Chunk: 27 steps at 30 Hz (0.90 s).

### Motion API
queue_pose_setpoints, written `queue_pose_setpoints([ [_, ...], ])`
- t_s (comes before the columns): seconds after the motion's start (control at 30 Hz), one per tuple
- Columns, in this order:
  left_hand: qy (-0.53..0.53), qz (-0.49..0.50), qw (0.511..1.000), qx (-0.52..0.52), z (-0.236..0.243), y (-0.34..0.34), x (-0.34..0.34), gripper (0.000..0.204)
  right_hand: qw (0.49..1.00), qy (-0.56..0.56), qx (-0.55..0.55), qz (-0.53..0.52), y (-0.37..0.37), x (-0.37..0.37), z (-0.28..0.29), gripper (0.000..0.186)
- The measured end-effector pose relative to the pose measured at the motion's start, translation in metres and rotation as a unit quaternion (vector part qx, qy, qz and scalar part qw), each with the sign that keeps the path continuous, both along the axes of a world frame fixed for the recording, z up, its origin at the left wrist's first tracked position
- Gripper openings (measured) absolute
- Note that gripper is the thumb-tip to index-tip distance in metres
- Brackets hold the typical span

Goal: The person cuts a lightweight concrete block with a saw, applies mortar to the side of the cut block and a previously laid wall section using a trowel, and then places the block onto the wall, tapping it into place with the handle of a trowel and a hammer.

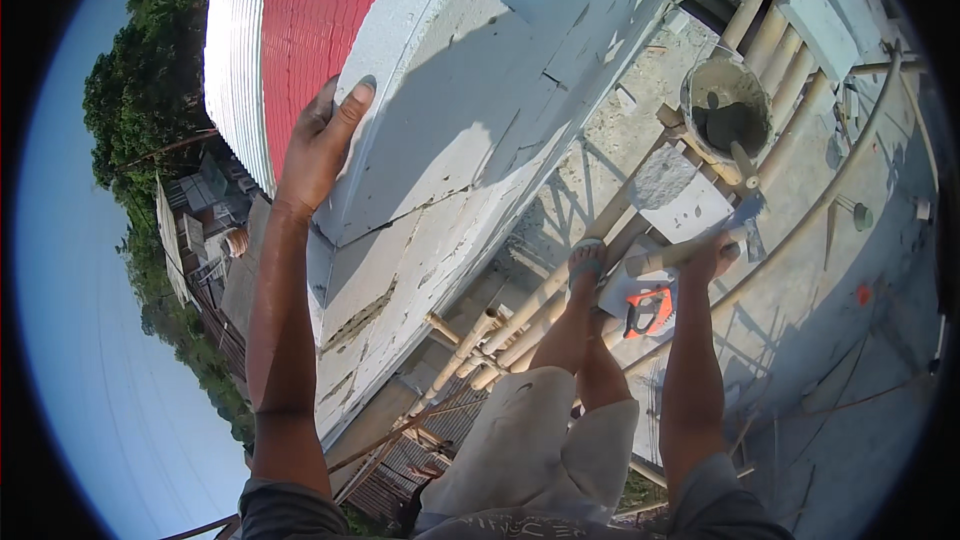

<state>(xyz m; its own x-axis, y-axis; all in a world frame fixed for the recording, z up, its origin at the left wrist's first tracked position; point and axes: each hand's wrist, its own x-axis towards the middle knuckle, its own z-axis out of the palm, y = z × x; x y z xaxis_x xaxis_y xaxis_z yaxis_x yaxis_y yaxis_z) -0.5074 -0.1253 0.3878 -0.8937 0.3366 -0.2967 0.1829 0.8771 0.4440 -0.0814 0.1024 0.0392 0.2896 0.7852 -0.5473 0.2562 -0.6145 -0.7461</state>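
Observation:
My left hand [325, 145] grips the left edge of a large white lightweight block [440, 70], its thumb on the near face and its fingers partly hidden behind. That block stands on top of a wall of similar white blocks [375, 275]. Lower down on the right, my right hand [708, 258] is closed round the wooden handle of a tool with a grey metal head [752, 230], like a hammer or hatchet. Beneath that hand lies an orange-handled tool [650, 312] on a pale block. Beside it is a white block [680, 195] with a rough grey patch.
A bucket [689, 100] holds dark wet mortar and a wooden-handled trowel [742, 162]. My feet are on bamboo poles [525, 315] beside the wall. More pale blocks [820, 25] lie at the far right. Beyond the wall are a red roof [330, 0] and trees.

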Motion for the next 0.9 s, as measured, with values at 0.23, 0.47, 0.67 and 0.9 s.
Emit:
queue_pose_setpoints([
  [0.23,-0.134,-0.003,0.981,0.143,0.0,0.018,0.009,0.077,0.915,0.27,-0.301,0.006,-0.103,-0.079,0.212,0.027],
  [0.47,-0.114,-0.006,0.983,0.146,-0.008,0.017,0.008,0.076,0.839,0.439,-0.32,0.033,-0.123,-0.238,0.274,0.013],
  [0.67,-0.086,-0.021,0.989,0.119,-0.006,0.02,0.01,0.086,0.811,0.452,-0.345,0.139,-0.11,-0.299,0.263,0.012],
  [0.9,-0.1,-0.047,0.983,0.148,-0.007,0.014,0.008,0.095,0.808,0.458,-0.359,0.096,-0.113,-0.291,0.242,0.012],
])
